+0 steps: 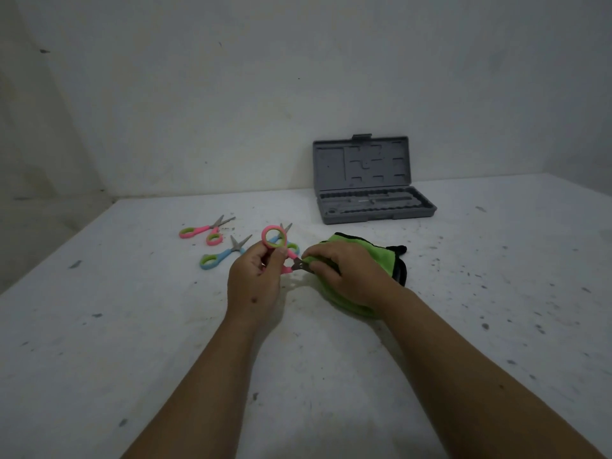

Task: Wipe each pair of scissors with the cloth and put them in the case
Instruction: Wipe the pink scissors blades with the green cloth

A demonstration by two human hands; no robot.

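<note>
My left hand (256, 279) grips the handles of a pink pair of scissors (275, 239), one ring sticking up above my fingers. My right hand (347, 276) holds the green cloth (374, 253) wrapped over the blades, with only the pivot showing between my hands. Three more pairs lie on the table: a pink pair (205, 230) at the far left, a blue pair (222, 255) nearer me, and another blue pair (284, 231) partly hidden behind the raised ring. The grey case (374, 207) stands open at the back, its tray holding no scissors.
The white table (132, 326) is stained and speckled with dark marks. A wall runs right behind the case, and the table's left edge drops off at the far left.
</note>
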